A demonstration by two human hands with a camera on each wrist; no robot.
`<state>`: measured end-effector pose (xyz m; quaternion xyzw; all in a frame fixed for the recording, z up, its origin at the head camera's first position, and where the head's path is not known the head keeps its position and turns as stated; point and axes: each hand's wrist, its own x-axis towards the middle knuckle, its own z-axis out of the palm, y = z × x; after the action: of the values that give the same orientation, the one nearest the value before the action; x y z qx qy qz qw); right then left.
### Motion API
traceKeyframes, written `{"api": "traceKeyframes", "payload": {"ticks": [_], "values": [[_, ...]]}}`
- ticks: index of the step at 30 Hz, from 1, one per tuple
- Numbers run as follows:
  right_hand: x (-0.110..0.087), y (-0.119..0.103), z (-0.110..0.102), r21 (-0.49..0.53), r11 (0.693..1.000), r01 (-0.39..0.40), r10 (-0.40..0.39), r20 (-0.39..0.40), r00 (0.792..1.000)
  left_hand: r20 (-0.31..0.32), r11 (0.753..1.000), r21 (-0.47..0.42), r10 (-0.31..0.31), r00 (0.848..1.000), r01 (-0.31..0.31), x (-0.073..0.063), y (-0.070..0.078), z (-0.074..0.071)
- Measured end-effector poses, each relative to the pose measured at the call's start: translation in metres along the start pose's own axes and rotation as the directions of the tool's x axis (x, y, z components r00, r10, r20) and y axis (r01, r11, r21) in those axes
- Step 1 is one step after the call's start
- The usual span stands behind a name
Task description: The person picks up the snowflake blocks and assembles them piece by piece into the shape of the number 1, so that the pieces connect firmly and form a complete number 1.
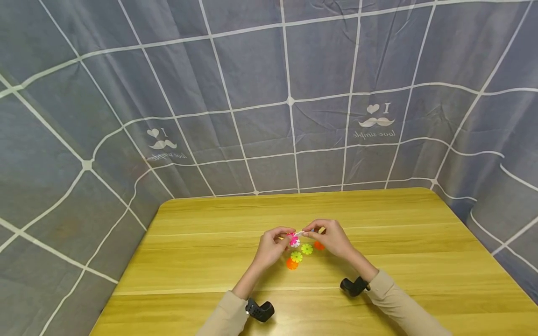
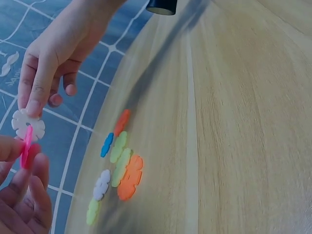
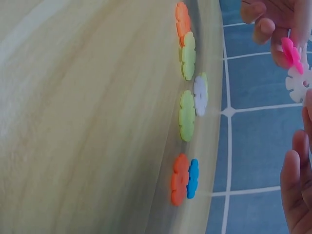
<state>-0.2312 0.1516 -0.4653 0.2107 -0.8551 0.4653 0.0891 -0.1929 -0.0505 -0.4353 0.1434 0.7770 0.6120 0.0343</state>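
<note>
Above the table my left hand (image 1: 269,247) pinches a pink flower-shaped plastic disc (image 2: 26,147) between thumb and fingers. My right hand (image 1: 332,239) holds a white notched disc (image 2: 22,122) by its rim, its other fingers loosely bent. Pink and white meet edge to edge, roughly crosswise; whether their slots are fully engaged I cannot tell. On the tabletop below lie more such discs: a yellow-green disc (image 1: 307,249) between the hands, another yellow-green disc (image 1: 296,256) overlapping an orange disc (image 1: 292,264), and a second orange disc (image 3: 180,179) beside a blue disc (image 3: 193,178).
A loose white disc (image 3: 200,95) lies against one more yellow-green disc (image 2: 92,211). The wooden table (image 1: 201,261) ends at a grey curtain (image 1: 252,116) with white grid lines. Black wrist devices (image 1: 260,311) are worn on both forearms.
</note>
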Motion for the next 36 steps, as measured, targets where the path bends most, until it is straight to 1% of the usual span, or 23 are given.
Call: {"api": "traceKeyframes", "payload": {"ticks": [3, 11, 15, 18, 23, 33, 36], "values": [[0.000, 0.000, 0.000, -0.018, 1.000, 0.004, -0.004, 0.001, 1.000, -0.024, 0.999, 0.035, 0.017, 1.000, -0.016, -0.002, 0.004, 0.000], [0.000, -0.002, 0.000, -0.036, 0.999, 0.037, -0.037, 0.004, 0.999, -0.014, 0.996, 0.088, 0.021, 1.000, -0.020, -0.005, 0.008, -0.001], [0.001, -0.003, 0.001, -0.043, 0.998, 0.046, -0.046, 0.018, 0.999, -0.034, 0.992, 0.120, 0.029, 0.999, -0.025, 0.004, -0.014, 0.002], [0.002, -0.005, 0.002, -0.047, 0.998, 0.044, -0.043, 0.024, 0.999, -0.054, 0.990, 0.134, 0.055, 0.997, -0.047, 0.011, -0.031, 0.005], [0.003, -0.009, 0.003, -0.031, 0.999, 0.041, -0.041, 0.027, 0.999, -0.082, 0.988, 0.141, 0.068, 0.994, -0.056, 0.012, -0.033, 0.006], [0.003, -0.005, -0.002, -0.020, 0.998, 0.058, -0.058, -0.011, 0.998, -0.146, 0.994, 0.105, 0.034, 0.989, -0.018, 0.009, -0.036, 0.000], [0.002, -0.003, -0.005, -0.030, 0.999, 0.044, -0.044, -0.006, 0.999, -0.167, 0.995, 0.103, 0.025, 0.986, -0.008, 0.008, -0.037, -0.003]]}}
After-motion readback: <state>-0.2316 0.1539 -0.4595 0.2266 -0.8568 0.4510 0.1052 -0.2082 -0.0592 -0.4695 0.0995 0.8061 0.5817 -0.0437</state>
